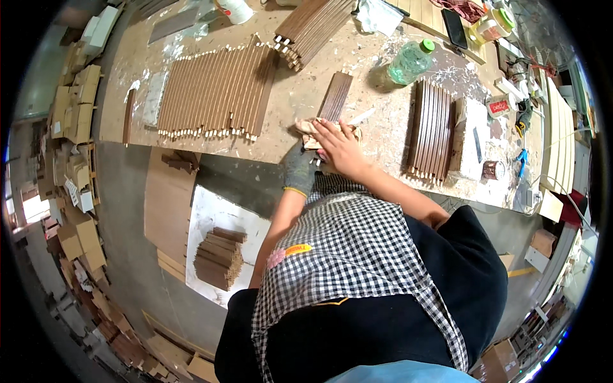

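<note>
A dark brown wooden slat (336, 94) lies at the table's front edge, its far end pointing away from me. My left hand (299, 171), in a grey glove, is closed around the slat's near end, where small white pegs show. Across the slat my right hand (340, 148), bare, presses a crumpled tan cloth (306, 133), fingers stretched forward over it. The cloth hides the slat's middle and part of my left fingers. Right of the cloth is a thin whitish strip (363, 117).
Rows of brown slats (211, 92) cover the table's left, with a stack (313, 29) behind and another bundle (429, 131) at right. A green-capped bottle (408, 64) stands behind that bundle. More slats (220, 258) lie on a white board below the table.
</note>
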### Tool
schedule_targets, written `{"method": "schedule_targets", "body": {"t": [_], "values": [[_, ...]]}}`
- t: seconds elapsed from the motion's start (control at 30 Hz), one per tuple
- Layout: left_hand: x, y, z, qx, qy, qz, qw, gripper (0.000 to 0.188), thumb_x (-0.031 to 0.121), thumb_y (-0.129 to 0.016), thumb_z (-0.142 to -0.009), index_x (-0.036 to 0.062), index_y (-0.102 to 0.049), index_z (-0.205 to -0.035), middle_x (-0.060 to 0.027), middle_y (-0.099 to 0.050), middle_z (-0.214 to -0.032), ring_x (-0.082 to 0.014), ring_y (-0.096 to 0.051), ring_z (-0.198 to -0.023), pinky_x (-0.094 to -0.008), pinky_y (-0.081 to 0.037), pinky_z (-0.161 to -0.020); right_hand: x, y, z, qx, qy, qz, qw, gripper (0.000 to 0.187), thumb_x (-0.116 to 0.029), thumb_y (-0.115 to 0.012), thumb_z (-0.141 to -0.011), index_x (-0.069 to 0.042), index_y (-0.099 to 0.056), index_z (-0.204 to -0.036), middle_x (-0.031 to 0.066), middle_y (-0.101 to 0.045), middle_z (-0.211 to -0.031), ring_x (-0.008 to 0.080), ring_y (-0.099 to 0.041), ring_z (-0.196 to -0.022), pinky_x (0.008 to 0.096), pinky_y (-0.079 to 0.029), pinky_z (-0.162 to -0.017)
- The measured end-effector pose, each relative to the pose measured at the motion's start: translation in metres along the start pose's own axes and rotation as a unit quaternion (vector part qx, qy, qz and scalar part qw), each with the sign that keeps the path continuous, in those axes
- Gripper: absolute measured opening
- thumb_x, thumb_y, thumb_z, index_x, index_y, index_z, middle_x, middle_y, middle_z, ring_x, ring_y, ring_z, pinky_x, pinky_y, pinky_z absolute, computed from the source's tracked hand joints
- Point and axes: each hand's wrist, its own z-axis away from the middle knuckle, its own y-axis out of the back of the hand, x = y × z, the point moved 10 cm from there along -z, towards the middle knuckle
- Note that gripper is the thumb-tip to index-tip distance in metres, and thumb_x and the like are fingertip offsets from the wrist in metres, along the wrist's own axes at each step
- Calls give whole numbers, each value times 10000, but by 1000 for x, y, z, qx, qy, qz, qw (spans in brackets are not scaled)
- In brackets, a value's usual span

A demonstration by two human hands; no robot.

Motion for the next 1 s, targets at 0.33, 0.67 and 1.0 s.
{"method": "schedule_targets", "body": {"t": [0.33, 0.67, 1.0], "values": [[-17, 15, -5, 51, 24, -66, 996, 367, 73, -575, -946, -37, -592, -1295, -96, -647, -1138, -169, -616, -931, -283, -527, -798, 66, -8, -31, 51, -109, 255, 959, 552, -195, -587, -837, 37, -522, -1334, 183, -494, -1355, 332, -486, -1175, 418, -485, -907], [-27, 11, -11, 37, 14, -45, 998, 350, 76, -641, -927, -52, -617, -1252, -93, -669, -1117, -171, -639, -925, -291, -541, -774, 147, 14, -60, 56, -224, 251, 940, 471, -147, -547, -857, 32, -540, -1293, 177, -539, -1253, 274, -553, -1023, 361, -495, -821], [-15, 23, -22, 42, -19, -81, 996, 331, 107, -642, -925, -50, -649, -1216, -90, -684, -1073, -162, -636, -892, -291, -538, -776, 132, -8, -75, -25, -161, 218, 962, 420, -243, -539, -968, -43, -504, -1335, 182, -512, -1357, 248, -552, -1081, 315, -553, -797]]}}
